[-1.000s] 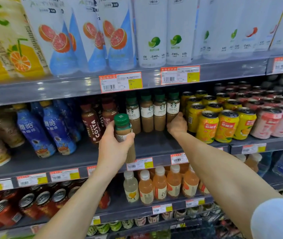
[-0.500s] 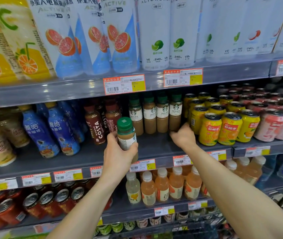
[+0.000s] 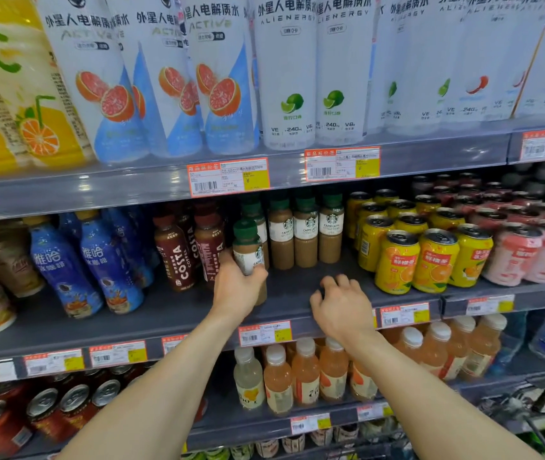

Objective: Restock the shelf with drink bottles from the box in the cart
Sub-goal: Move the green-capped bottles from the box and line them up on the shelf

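Observation:
My left hand [image 3: 236, 287] grips a brown coffee bottle with a green cap [image 3: 248, 252], held upright over the front of the middle shelf [image 3: 171, 313], just left of a row of like coffee bottles [image 3: 306, 232]. The bottle's base is hidden behind my fingers. My right hand [image 3: 342, 308] hovers over the bare shelf front, fingers loosely curled, holding nothing. It lies in front of the row and a little right of the held bottle. Neither the box nor the cart's inside shows.
Dark Costa bottles [image 3: 178, 257] and blue bottles [image 3: 105, 260] stand left of the held bottle. Yellow cans [image 3: 433, 260] and pink cans [image 3: 513, 257] fill the right. Tall white bottles [image 3: 284, 78] line the upper shelf, orange juice bottles [image 3: 306, 373] the lower one.
My left hand has carried the bottle farther in over the shelf towards the row. My right hand has drawn back from the row's rightmost bottle to the shelf front.

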